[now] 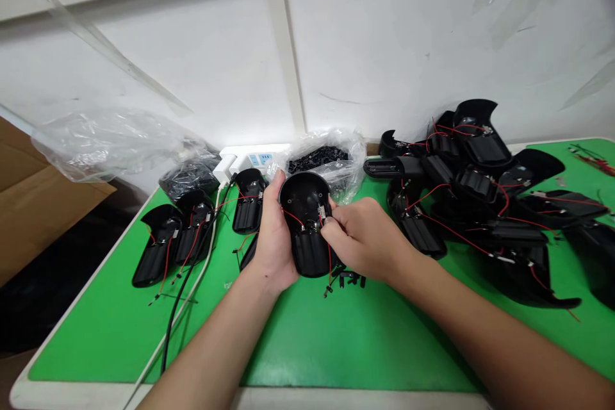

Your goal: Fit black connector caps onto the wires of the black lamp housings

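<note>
- Gripping a black plastic housing (307, 195) in the left hand (273, 234), curled around its edge, above a green work mat (307, 339)
- Pinching a small metal terminal (321, 211) inside the housing with the closed right hand (365, 237), beside a red wire (294, 218)
- Lying just below the housing are small black clips (348, 279)
- Heaping up at right are more wired housings (461, 205)

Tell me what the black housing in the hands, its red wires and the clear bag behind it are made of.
The black housing looks like moulded plastic: matte, with smooth curved forms. The red wires look plastic-insulated, thin and flexible; the core is hidden. The clear bag looks like thin polythene, creased and see-through.
</note>
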`<state>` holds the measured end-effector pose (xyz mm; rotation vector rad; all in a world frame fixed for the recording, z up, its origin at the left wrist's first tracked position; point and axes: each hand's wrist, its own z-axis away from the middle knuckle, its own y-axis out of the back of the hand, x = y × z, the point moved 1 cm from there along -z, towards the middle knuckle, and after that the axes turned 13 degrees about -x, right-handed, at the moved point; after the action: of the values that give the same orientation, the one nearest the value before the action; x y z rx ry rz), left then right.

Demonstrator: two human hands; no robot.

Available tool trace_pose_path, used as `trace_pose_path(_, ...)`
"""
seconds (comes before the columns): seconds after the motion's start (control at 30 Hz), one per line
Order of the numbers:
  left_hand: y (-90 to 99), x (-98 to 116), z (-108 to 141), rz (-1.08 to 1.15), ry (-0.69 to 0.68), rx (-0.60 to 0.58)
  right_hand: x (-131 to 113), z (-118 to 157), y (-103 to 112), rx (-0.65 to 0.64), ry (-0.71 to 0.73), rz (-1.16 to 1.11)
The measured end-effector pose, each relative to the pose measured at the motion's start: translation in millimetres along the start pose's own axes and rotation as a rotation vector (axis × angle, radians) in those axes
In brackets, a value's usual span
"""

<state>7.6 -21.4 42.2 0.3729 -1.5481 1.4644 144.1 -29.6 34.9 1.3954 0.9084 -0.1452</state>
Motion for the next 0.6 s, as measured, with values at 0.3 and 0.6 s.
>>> trace_pose_path(0.3, -0.5, -1.8, 0.3, -0.005, -0.024, 0.014, 2.1, 1.1, 0.6, -0.030, -0.014, 0.136)
trace_pose_path(0.6, -1.5, -3.4, -1.8, 0.014, -0.035, 0.038, -0.4, 1.0, -0.4, -0.066, -0.042, 0.263)
